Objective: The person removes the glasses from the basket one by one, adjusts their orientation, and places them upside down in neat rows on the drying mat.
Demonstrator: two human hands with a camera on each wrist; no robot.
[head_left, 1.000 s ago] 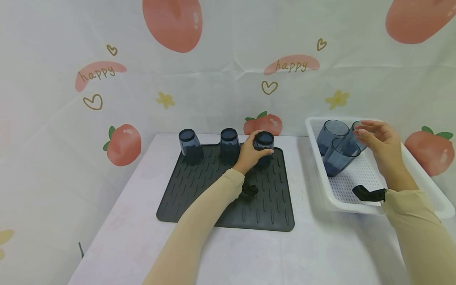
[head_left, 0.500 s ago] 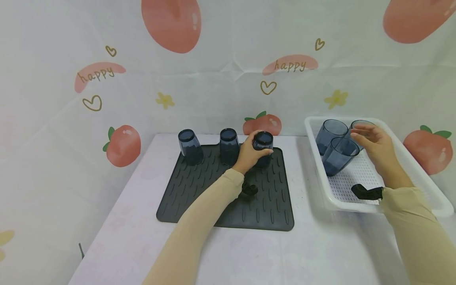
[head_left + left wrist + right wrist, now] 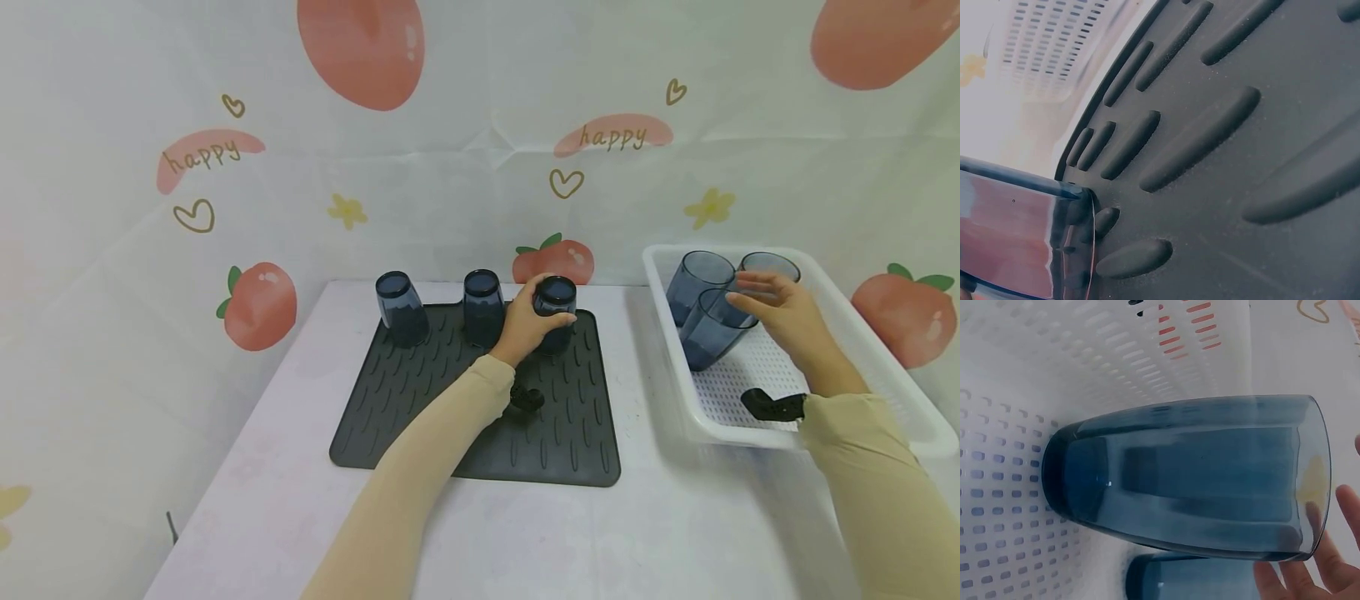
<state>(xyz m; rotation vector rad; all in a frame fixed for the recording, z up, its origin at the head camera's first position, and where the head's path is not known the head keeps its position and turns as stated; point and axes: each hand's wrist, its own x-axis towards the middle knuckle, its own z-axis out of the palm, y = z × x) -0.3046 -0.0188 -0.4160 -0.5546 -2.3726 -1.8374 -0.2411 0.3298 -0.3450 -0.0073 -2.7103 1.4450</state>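
My left hand (image 3: 523, 323) grips an upside-down blue drinking glass (image 3: 557, 293) at the right rear of the black drying mat (image 3: 540, 433), thumb and fingers on either side. Its rim end also shows at the lower left of the left wrist view, down by the mat's edge. Two more inverted glasses, a middle one (image 3: 483, 310) and a left one (image 3: 402, 310), stand along the back of the mat. My right hand (image 3: 795, 321) reaches over the white basket (image 3: 686, 408), fingers spread and loosely bent, fingertips right at the rim of an upright glass (image 3: 1197, 478).
Three upright glasses stand in the basket's left rear part: the back-left glass (image 3: 696, 283), the front glass (image 3: 708, 342) and the back-right glass (image 3: 776, 265). The basket floor (image 3: 757, 375) is perforated. Behind the table (image 3: 525, 542) hangs a printed backdrop (image 3: 450, 192).
My right hand has moved left and a little lower, from above the back-right glass to the rims of the glasses. My left hand keeps its hold on the inverted glass.
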